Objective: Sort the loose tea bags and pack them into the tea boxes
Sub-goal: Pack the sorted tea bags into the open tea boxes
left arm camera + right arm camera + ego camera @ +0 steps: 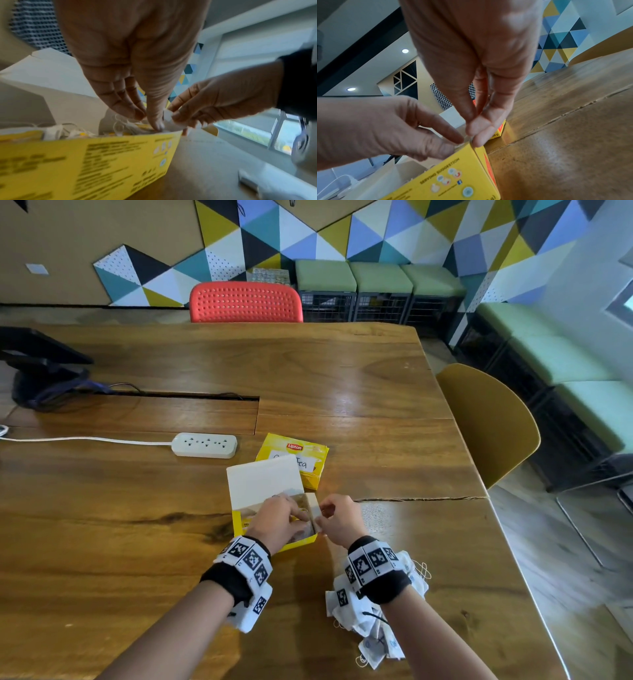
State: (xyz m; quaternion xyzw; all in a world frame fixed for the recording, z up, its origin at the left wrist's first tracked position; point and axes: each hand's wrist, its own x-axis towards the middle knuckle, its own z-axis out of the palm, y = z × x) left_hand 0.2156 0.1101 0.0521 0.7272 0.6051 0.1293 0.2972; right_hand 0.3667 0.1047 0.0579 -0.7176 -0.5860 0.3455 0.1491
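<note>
An open yellow tea box (239,527) stands in front of me with its white-lined lid (263,481) raised. My left hand (291,515) reaches into it, and its straight fingers (135,112) press on the tea bags (68,132) inside. At the box's right end, my right hand (322,517) pinches the side flap (169,118) between thumb and forefinger, just above the yellow corner (467,159). A second yellow Lipton box (301,453), closed and labelled, lies just behind. A pile of loose white tea bags (373,635) sits under my right wrist.
A white power strip (204,445) with its cable lies left of the boxes. A black device (37,364) stands at the far left. A crack (418,499) runs to the table's right edge, where a yellow chair (489,422) stands. A red chair (245,302) is at the far side.
</note>
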